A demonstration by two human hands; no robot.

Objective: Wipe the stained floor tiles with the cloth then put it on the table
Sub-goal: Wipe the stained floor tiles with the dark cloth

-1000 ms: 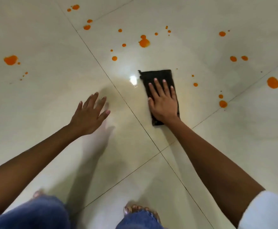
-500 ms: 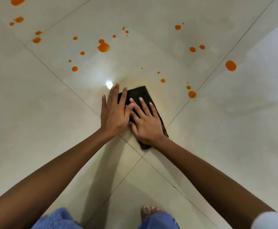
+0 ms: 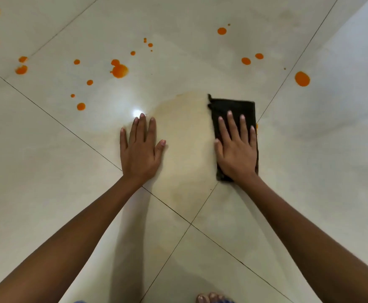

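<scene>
Your right grip (image 3: 236, 149) lies spread flat on the black cloth (image 3: 233, 108) on the floor tiles (image 3: 309, 193), left grip (image 3: 140, 149) spread on tile beside it, so press evenly and sweep toward the orange stains (image 3: 119, 69) ahead.

Floor tiles (image 3: 47, 171): lie under everything in view; four of them meet at a joint crossing (image 3: 190, 224) below centre.
Cloth (image 3: 233, 107): flat on the floor, right of centre, beyond the crossing; its right edge lies just beside a tile joint.
Right hand (image 3: 236, 149): flat on the near part of the cloth, fingers (image 3: 230, 123) pointing away from the person.
Left hand (image 3: 140, 154): flat on the bare floor, left of the cloth and apart from it, its wrist over a joint.
Smear (image 3: 185, 132): on the floor between the two hands, touching the cloth's left edge.
Drops (image 3: 119, 69): scattered on the floor beyond both hands, most to the far left, a few to the far right.
Toes (image 3: 209, 298): at the bottom edge, nearer than the crossing.
</scene>
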